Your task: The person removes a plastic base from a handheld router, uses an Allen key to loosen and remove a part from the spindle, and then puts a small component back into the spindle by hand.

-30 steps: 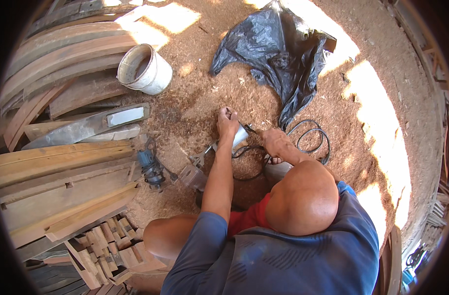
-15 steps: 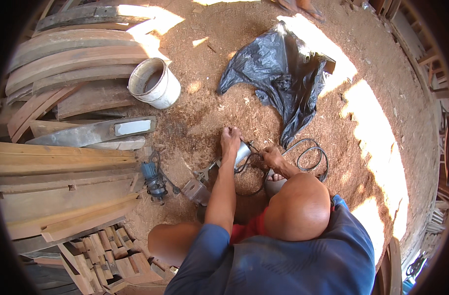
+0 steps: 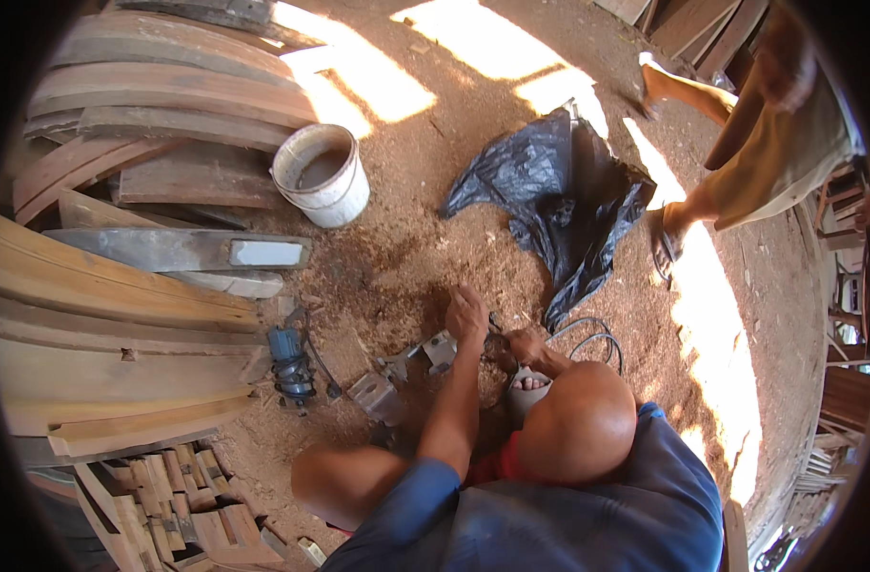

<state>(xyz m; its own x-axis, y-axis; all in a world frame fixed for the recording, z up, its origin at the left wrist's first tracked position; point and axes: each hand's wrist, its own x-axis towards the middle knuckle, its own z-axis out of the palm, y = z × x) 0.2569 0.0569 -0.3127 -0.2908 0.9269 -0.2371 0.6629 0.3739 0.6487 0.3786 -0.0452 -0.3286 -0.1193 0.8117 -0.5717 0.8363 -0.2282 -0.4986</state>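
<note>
My left hand (image 3: 467, 313) reaches down over the sawdust floor with its fingers curled together; whatever they hold is hidden beneath them. Just right of it, my right hand (image 3: 525, 347) is closed at a black cord (image 3: 604, 336), which loops away on its far side. Beside my left forearm lies a silver metal tool part (image 3: 442, 352) with a flat plate, partly covered by the arm. A second bent metal plate (image 3: 378, 398) rests closer to my knee. My sandaled foot (image 3: 530, 383) is right below my right hand.
A blue power tool (image 3: 290, 362) with its cord stands at left, beside stacked curved planks (image 3: 121, 367). Beyond are a white bucket (image 3: 325, 181) and a crumpled black plastic bag (image 3: 559, 195). Small wood blocks (image 3: 173, 500) fill the lower left. Another person's legs (image 3: 768, 172) are at far right.
The view has shifted. My left hand has come off the silver cylinder's far end and the cylinder is now hidden. The other person has come in from the top to the right side.
</note>
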